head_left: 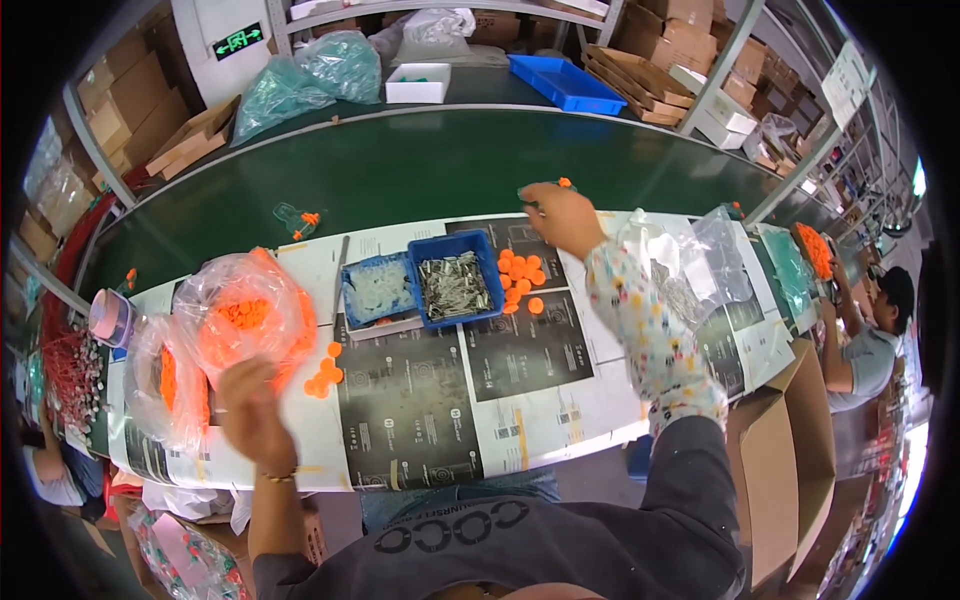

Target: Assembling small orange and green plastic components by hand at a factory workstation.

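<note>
My left hand (252, 415) hangs over the near left of the table, beside the clear bags of orange parts (240, 315); it is smeared by motion, so its fingers cannot be read. Stretched out to the green conveyor belt (430, 160), my right hand (565, 220) has its fingers bent together. A scrap of dark green shows at the fingertips, too small to name. Just beyond the knuckles lies a small orange piece (566, 183). Between my hands stand a blue bin of small metal pins (455, 287) and a blue tray of whitish clear bits (380, 287).
Loose orange discs (520, 270) lie right of the bin, and more orange discs (325, 372) lie left. A green-and-orange piece (298, 222) rests on the belt. Clear plastic bags (690, 265) cover the table's right. An open cardboard box (775, 460) stands near right. A co-worker (870, 340) works farther right.
</note>
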{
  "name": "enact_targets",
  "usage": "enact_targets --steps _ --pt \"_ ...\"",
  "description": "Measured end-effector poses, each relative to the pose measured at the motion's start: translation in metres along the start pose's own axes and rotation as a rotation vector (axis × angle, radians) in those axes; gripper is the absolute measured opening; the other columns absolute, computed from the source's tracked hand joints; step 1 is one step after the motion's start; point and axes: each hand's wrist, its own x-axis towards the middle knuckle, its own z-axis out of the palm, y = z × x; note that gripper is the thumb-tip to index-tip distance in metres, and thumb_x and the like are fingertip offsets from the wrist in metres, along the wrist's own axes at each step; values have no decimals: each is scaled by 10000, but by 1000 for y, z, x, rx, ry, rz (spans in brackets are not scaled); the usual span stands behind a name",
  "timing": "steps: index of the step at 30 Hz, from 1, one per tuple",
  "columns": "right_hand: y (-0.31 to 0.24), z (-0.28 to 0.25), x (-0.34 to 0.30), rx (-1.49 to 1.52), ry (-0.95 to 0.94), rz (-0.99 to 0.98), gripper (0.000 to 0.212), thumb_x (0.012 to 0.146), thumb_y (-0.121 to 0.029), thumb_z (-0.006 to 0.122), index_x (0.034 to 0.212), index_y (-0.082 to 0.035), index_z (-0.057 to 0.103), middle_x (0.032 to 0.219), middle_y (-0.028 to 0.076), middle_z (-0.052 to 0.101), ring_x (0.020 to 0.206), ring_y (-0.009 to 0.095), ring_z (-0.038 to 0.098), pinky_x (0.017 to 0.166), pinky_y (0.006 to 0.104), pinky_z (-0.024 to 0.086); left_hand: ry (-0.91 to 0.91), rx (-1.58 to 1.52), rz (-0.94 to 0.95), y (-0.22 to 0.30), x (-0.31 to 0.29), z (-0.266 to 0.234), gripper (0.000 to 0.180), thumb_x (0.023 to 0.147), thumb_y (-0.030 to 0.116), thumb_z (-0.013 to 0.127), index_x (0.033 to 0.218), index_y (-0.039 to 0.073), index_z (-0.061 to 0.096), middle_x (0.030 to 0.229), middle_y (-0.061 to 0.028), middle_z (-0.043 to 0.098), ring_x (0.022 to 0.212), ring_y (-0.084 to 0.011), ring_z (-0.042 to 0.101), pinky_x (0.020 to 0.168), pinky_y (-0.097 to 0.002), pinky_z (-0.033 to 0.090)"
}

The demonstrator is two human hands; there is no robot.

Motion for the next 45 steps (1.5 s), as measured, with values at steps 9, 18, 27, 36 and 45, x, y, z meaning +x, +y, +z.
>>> enact_targets --steps 9,18,27,36,45 --pt "105 55 52 -258 -455 149 383 754 -123 613 1135 -88 615 1122 122 628 1064 322 582 912 420 466 33 633 -551 -168 -6 -219 248 937 136 516 1117 -11 605 1107 -123 634 1016 -217 600 889 -327 467" --pt "-135 -33 -9 351 -389 -569 378 800 -287 690 1122 -109 604 1001 83 604 755 266 629 638 339 519 -588 934 -513 -286 -26 -227 210 874 69 503 1048 28 614 1063 -219 631 983 -355 604 835 -401 472" --pt "-173 4 -81 397 -605 -538 269 854 -297 613 1042 -108 582 952 79 569 761 270 629 616 371 514 -443 906 -459 -240 -14 -198 150 848 109 536 926 41 645 890 -167 672 837 -329 645 736 -406 498" --pt "-130 53 -16 48 -626 -244 133 823 -138 587 861 -13 609 904 172 623 824 358 598 744 449 470 -320 899 -414 -233 -18 -194 126 789 85 591 891 52 657 868 -145 677 843 -307 654 740 -379 509" --pt "-136 45 -18 84 -620 -325 105 774 -70 585 811 28 586 840 211 602 824 397 583 751 470 464 -181 766 -525 -203 -15 -182 186 759 47 583 927 34 661 897 -153 677 865 -294 652 778 -360 513"
